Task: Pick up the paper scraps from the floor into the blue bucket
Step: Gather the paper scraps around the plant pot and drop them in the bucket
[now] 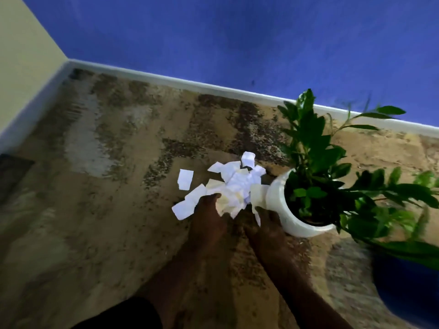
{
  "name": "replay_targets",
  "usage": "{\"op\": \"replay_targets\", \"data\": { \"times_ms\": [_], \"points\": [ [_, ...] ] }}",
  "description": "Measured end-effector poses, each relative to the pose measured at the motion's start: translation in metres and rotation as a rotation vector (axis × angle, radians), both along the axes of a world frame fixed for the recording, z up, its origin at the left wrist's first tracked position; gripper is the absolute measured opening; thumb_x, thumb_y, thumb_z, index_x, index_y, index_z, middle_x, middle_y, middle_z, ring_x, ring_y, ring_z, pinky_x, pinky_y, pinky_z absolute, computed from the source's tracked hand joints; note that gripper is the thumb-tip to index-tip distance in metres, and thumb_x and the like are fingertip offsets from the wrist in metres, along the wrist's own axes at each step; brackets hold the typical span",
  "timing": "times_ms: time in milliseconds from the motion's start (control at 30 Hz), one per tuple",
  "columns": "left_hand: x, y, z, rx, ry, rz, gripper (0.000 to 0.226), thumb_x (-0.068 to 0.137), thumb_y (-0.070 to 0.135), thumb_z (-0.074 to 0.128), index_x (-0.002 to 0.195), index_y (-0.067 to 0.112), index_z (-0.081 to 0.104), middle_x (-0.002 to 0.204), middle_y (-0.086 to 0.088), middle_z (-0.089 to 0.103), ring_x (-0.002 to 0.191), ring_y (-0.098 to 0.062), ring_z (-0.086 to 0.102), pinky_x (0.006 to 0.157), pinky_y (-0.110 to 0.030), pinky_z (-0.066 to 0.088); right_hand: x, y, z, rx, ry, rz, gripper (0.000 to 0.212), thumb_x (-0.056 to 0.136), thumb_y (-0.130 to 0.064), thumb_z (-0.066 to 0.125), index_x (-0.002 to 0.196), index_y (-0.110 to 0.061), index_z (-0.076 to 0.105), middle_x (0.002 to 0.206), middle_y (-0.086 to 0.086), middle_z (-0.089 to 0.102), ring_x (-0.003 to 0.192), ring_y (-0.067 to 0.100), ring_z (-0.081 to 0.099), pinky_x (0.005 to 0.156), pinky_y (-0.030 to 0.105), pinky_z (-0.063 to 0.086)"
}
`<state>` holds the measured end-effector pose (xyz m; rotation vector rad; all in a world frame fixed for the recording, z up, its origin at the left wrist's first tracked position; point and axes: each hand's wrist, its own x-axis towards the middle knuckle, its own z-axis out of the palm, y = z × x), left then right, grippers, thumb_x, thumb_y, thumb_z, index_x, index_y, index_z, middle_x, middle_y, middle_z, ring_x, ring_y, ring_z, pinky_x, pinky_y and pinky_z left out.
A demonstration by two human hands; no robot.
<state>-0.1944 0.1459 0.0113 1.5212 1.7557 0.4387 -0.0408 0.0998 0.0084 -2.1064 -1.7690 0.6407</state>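
Observation:
A heap of white paper scraps lies on the brown speckled floor, just left of a white plant pot. My left hand grips the near left side of the heap, fingers curled into the scraps. My right hand grips the near right side, beside the pot. Single scraps lie loose at the heap's left edge. The blue bucket stands at the lower right, partly hidden under leaves and cut off by the frame edge.
A white pot holding a leafy green plant stands right against the heap and my right hand. A blue wall with a white skirting board runs behind. A pale wall closes the left corner.

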Motion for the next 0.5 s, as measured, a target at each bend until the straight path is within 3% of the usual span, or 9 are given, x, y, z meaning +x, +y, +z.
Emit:
{"op": "replay_targets", "data": {
  "times_ms": [67,167,333,400,500],
  "points": [
    [0.002,0.004,-0.014,0.007,0.071,-0.014,0.062,0.083,0.022,0.069,0.137,0.011,0.042,0.137,-0.013,0.048,0.129,-0.029,0.042,0.107,-0.042,0.034,0.002,0.013,-0.018,-0.057,-0.066,0.087,0.055,0.091,-0.029,0.061,0.138,-0.008,0.046,0.136,0.021,0.051,0.126,0.04,0.047,0.102,0.047,0.042],
    [0.005,0.004,-0.027,0.008,0.183,-0.055,0.067,0.086,0.028,0.066,0.142,0.011,0.034,0.143,-0.014,0.041,0.134,-0.029,0.035,0.109,-0.041,0.029,0.013,0.025,-0.031,-0.203,-0.065,0.155,0.061,0.095,-0.036,0.048,0.149,-0.018,0.025,0.152,0.016,0.027,0.141,0.031,0.024,0.114,0.038,0.025],
    [0.011,0.008,-0.041,-0.043,0.311,-0.123,0.081,0.087,0.045,0.061,0.149,0.02,0.014,0.157,-0.012,0.018,0.145,-0.022,0.017,0.115,-0.032,0.015,0.01,0.046,-0.033,-0.215,-0.09,0.23,0.066,0.098,-0.036,0.043,0.152,-0.02,0.011,0.158,0.019,0.007,0.143,0.035,0.019,0.114,0.039,0.02],
    [0.016,0.022,-0.049,-0.065,0.367,-0.137,0.094,0.081,0.057,0.061,0.15,0.025,0.007,0.159,-0.01,0.006,0.145,-0.026,0.013,0.115,-0.041,0.019,0.0,0.06,-0.038,-0.215,-0.148,0.215,0.067,0.098,-0.036,0.041,0.152,-0.023,0.004,0.158,0.021,0.0,0.139,0.037,0.027,0.11,0.042,0.026],
    [0.02,0.044,-0.067,-0.112,0.431,-0.223,0.096,0.082,0.058,0.057,0.149,0.035,-0.007,0.16,-0.005,-0.009,0.146,-0.032,0.002,0.111,-0.058,0.023,-0.017,0.088,-0.046,-0.213,-0.034,0.142,0.072,0.089,-0.023,0.056,0.149,-0.028,0.016,0.151,0.021,0.01,0.132,0.043,0.03,0.103,0.051,0.036]
  ]
}}
